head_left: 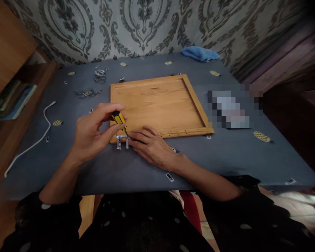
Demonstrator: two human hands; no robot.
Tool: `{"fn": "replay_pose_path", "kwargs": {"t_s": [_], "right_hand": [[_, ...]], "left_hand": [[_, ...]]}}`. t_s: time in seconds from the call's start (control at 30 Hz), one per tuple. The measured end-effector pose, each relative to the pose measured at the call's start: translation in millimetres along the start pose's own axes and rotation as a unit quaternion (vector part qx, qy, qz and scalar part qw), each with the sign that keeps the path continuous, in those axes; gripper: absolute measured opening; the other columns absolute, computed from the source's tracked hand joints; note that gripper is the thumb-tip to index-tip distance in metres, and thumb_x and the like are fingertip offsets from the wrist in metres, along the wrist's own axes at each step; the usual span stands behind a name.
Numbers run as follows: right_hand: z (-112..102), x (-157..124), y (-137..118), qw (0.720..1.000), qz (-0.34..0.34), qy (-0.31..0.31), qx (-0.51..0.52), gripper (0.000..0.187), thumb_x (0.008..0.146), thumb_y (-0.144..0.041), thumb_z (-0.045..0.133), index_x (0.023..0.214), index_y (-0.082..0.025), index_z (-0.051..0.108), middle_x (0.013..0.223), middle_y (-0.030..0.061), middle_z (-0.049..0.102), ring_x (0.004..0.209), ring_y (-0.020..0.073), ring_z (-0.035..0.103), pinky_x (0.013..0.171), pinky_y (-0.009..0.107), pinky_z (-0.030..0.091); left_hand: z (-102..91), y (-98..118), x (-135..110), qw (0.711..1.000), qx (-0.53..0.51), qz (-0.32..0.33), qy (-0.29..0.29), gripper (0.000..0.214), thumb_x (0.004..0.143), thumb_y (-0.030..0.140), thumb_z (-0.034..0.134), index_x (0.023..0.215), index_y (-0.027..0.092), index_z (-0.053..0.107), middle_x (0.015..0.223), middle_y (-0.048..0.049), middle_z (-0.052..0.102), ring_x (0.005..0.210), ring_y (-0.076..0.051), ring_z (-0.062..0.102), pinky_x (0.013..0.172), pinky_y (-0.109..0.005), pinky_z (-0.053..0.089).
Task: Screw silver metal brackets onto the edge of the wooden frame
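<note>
A screwdriver (pixel 118 118) with a yellow and black handle is gripped between the thumb and fingers of my left hand (pixel 93 131). Its shaft slants down to a metal hinge (pixel 122 138) at the near left edge of a wooden panel (pixel 157 105). Two silver parts of the hinge hang past that edge. My right hand (pixel 152 145) lies along the same edge, its fingertips gathered against the hinge's right side beside the screwdriver tip. Any screw under the tip is hidden. The panel lies flat, with a raised frame and small dark holes along its near rail.
Behind the panel on the left are a metal hinge part (pixel 100 76) and a pile of small metal pieces (pixel 88 92). A white cable (pixel 46 126) curves at left. A blue cloth (pixel 201 53) lies by the wall; a pixelated object (pixel 229 110) sits right. Books (pixel 18 101) fill a side shelf.
</note>
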State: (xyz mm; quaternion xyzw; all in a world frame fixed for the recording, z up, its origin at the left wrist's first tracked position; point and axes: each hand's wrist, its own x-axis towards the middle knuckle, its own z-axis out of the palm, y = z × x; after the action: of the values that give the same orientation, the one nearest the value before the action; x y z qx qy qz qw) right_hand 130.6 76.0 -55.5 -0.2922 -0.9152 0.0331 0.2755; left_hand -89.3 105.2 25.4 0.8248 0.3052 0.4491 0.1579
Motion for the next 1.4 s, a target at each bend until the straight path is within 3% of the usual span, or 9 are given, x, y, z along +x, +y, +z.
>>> {"fn": "replay_pose_path", "kwargs": {"t_s": [0.17,0.37,0.53,0.8,1.17,1.4], "right_hand": [[-0.6,0.1,-0.1,1.0,-0.001,-0.004,0.002,0.028,0.104,-0.021,0.048,0.122,-0.016,0.07,0.13,0.0107,0.071,0.121,0.0249,0.062,0.108,0.05,0.046],[-2.2,0.1,0.0,1.0,0.001,-0.001,0.008,0.029,0.105,-0.021,0.047,0.123,-0.016,0.069,0.13,0.0101,0.071,0.122,0.0243,0.062,0.109,0.049,0.046],[-2.3,0.3,-0.1,0.999,0.011,-0.022,0.022,0.028,0.104,-0.02,0.05,0.124,-0.017,0.069,0.132,0.0115,0.07,0.124,0.0237,0.061,0.11,0.05,0.044],[-2.9,1.4,-1.1,0.999,0.014,-0.023,0.017,0.029,0.104,-0.021,0.048,0.122,-0.017,0.07,0.13,0.0112,0.071,0.122,0.0238,0.061,0.109,0.049,0.045],[0.0,0.1,-0.2,1.0,0.007,-0.011,0.006,0.028,0.104,-0.022,0.048,0.122,-0.017,0.07,0.131,0.0111,0.07,0.122,0.0244,0.061,0.109,0.049,0.045],[-1.9,0.8,-0.4,1.0,0.007,-0.023,0.006,0.029,0.104,-0.021,0.048,0.124,-0.017,0.07,0.132,0.0103,0.07,0.122,0.0244,0.061,0.109,0.048,0.045]], "left_hand": [[-2.2,3.4,2.7,0.999,-0.037,0.016,0.002,0.041,0.089,0.019,0.076,0.127,0.03,0.067,0.108,-0.0011,0.072,0.093,-0.016,0.075,0.081,-0.028,0.065],[-4.2,12.0,5.6,0.993,-0.051,-0.034,0.097,0.043,0.088,0.011,0.076,0.124,0.032,0.069,0.106,0.0008,0.069,0.093,-0.014,0.074,0.086,-0.028,0.066],[-1.3,5.6,1.3,0.996,-0.047,-0.039,0.064,0.042,0.086,0.018,0.08,0.124,0.032,0.069,0.105,-0.0006,0.07,0.091,-0.015,0.073,0.083,-0.028,0.066],[2.6,3.5,-2.7,0.996,-0.012,-0.059,0.06,0.036,0.088,0.026,0.078,0.122,0.033,0.066,0.108,-0.0024,0.07,0.09,-0.018,0.072,0.082,-0.037,0.067],[5.1,-1.2,-5.7,0.998,0.035,-0.027,0.04,0.038,0.091,0.028,0.075,0.127,0.034,0.063,0.11,-0.0019,0.068,0.087,-0.016,0.073,0.08,-0.031,0.067],[4.4,-2.3,-3.9,0.998,0.05,-0.011,0.036,0.039,0.088,0.035,0.079,0.124,0.032,0.064,0.107,-0.0017,0.07,0.088,-0.019,0.072,0.076,-0.034,0.063]]}}
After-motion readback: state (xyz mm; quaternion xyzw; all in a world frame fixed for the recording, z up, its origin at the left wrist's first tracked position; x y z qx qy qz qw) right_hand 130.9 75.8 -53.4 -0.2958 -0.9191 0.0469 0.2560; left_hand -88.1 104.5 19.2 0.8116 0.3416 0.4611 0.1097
